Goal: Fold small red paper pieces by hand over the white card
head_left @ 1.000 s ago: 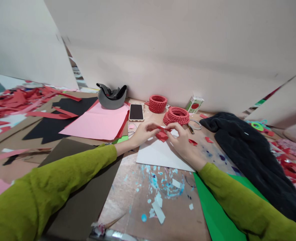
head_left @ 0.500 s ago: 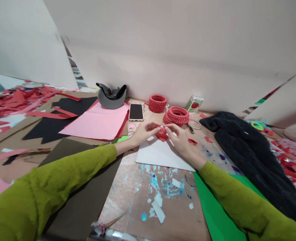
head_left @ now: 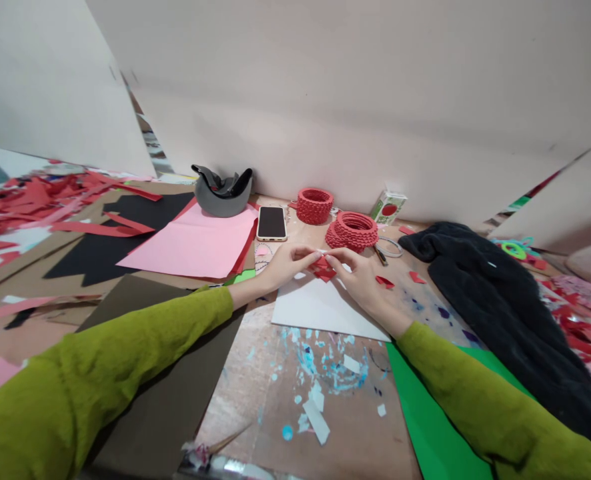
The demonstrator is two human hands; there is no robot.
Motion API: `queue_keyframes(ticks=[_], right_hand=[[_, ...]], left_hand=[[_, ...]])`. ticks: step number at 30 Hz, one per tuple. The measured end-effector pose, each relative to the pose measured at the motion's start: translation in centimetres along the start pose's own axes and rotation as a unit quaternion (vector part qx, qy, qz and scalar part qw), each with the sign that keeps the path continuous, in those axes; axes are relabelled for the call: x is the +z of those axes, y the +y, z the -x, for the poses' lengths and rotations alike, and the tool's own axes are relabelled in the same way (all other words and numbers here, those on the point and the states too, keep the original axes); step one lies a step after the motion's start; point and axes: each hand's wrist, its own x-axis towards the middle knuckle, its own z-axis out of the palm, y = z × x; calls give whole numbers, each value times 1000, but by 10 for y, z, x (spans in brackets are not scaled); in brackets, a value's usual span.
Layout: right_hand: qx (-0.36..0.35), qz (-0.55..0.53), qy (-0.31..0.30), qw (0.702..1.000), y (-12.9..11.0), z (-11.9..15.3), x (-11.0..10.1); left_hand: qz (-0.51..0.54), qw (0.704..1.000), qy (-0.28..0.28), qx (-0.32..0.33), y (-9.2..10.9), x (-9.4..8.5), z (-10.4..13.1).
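Observation:
Over the far part of a white board (head_left: pixel 325 310), my left hand (head_left: pixel 291 262) and my right hand (head_left: pixel 354 270) meet at the fingertips. Both are closed in a pinch on a small folded red paper piece (head_left: pixel 324 269), which lies between the thumbs and index fingers. Its upper edge is partly hidden by the fingers. Just beyond my right hand lies a stack of red zigzag-edged paper rings (head_left: pixel 353 230). A taller red paper ring stack (head_left: pixel 315 206) sits farther back. Small folded red paper bits (head_left: pixel 385 283) rest to the right of my right hand.
A phone (head_left: pixel 272 223), a grey cap (head_left: pixel 223 192) and pink paper sheets (head_left: pixel 195 240) are at the left. To the right lie a dark fuzzy garment (head_left: pixel 480 293) and a green sheet (head_left: pixel 440 420). A small carton (head_left: pixel 389 207) stands against the white wall panel (head_left: pixel 325 100).
My fingertips have shifted very slightly on the folded red paper piece, the right ones a touch to the left. Everything else looks the same.

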Motion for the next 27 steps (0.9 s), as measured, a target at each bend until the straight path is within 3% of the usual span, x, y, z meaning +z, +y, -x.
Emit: queue_keyframes(ticks=[4,18,27], right_hand=[[5,19,7,1000,-2,0,0],[31,42,-11,999,-2,-1,-1],[10,56,-19,998,-2,1,3]], left_hand=[[34,999,-26,-22,1,0,1],[25,999,-15,-36,-5,-3,-2],[14,999,-26,-29,-4,-3,-1]])
